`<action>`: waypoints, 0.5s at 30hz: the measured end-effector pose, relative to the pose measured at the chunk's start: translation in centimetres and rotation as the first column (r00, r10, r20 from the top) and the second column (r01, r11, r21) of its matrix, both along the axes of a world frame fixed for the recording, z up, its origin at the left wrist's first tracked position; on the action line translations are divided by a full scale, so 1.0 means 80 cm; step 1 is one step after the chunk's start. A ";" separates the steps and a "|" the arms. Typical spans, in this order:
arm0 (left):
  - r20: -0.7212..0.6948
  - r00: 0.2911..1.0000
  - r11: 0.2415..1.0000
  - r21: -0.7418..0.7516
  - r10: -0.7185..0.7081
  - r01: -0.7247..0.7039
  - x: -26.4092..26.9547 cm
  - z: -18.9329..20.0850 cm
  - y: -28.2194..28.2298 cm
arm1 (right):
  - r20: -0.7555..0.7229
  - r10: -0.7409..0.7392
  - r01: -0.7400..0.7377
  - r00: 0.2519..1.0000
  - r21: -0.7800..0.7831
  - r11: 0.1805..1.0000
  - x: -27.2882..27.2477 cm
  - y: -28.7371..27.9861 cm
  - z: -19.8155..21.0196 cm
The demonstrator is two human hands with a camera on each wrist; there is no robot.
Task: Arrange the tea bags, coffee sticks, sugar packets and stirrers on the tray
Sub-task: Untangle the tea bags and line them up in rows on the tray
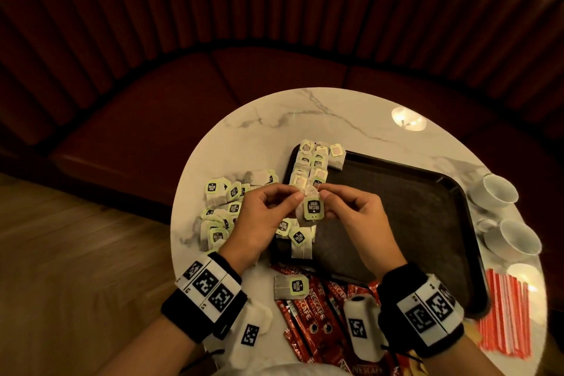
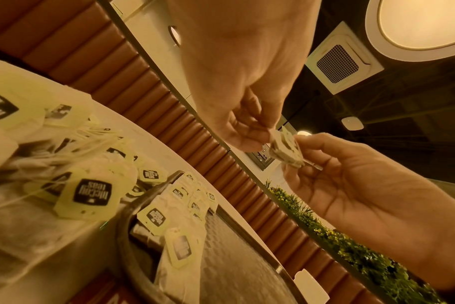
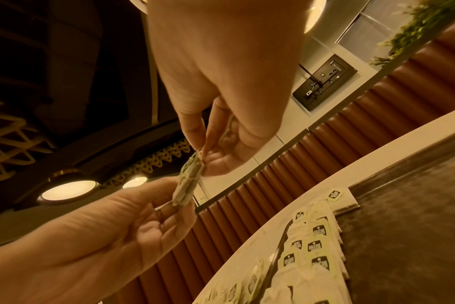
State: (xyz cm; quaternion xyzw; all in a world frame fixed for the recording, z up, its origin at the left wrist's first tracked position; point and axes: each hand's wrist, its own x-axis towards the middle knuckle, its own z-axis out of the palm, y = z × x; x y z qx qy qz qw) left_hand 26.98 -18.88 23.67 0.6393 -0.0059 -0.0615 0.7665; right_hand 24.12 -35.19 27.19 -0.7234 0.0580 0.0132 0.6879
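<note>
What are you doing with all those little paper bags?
Both hands, the left hand and the right hand, pinch one tea bag just above the dark tray. Rows of tea bags already lie along the tray's left side, and a loose heap of tea bags waits on the marble table. The red coffee sticks and striped stirrers still lie off the tray.

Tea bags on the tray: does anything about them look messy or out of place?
Yes. The neat rows of tea bags fill only the tray's far left corner; two near bags lie crooked at its left edge, and one stray tea bag sits off the tray on the coffee sticks.
</note>
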 end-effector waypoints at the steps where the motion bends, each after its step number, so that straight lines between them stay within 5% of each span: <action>1: 0.009 1.000 1.000 0.003 -0.002 0.002 -0.001 0.000 0.000 | 0.003 -0.001 0.001 1.000 -0.001 1.000 0.000 0.001 0.001; 15: 0.148 0.988 0.986 0.166 -0.050 0.025 -0.002 -0.002 0.007 | 0.035 0.010 -0.010 0.999 0.003 1.000 -0.002 -0.001 -0.005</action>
